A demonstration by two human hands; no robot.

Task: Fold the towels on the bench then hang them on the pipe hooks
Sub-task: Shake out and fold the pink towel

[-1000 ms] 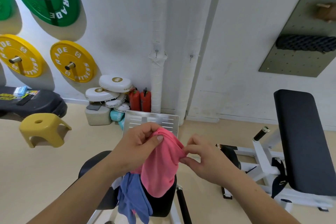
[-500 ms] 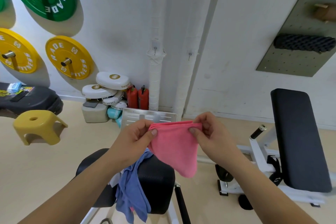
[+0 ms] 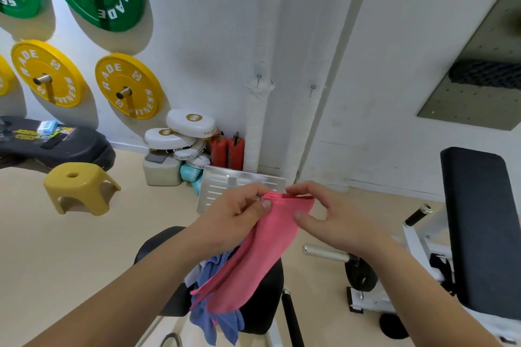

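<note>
A folded pink towel point(image 3: 253, 256) hangs in the air from its top edge, over the black bench seat point(image 3: 265, 301). My left hand point(image 3: 234, 214) pinches the towel's top left corner between thumb and fingers. My right hand point(image 3: 324, 217) pinches the top right edge close beside it. A blue towel point(image 3: 214, 315) lies crumpled on the bench beneath and droops over its front. Two white wrapped pipes point(image 3: 256, 110) run up the wall ahead, each with a small hook point(image 3: 258, 76); the second hook point(image 3: 312, 88) is on the right pipe.
Green and yellow weight plates point(image 3: 127, 84) hang on the left wall. A yellow stool point(image 3: 79, 191), white pads point(image 3: 191, 124), red bottles point(image 3: 228, 149) and a metal plate point(image 3: 239, 186) sit on the floor. A black padded bench point(image 3: 482, 228) stands to the right.
My hands have come closer together, bringing the towel's top corners near each other. The pink towel now hangs longer and narrower, slanting down to the left.
</note>
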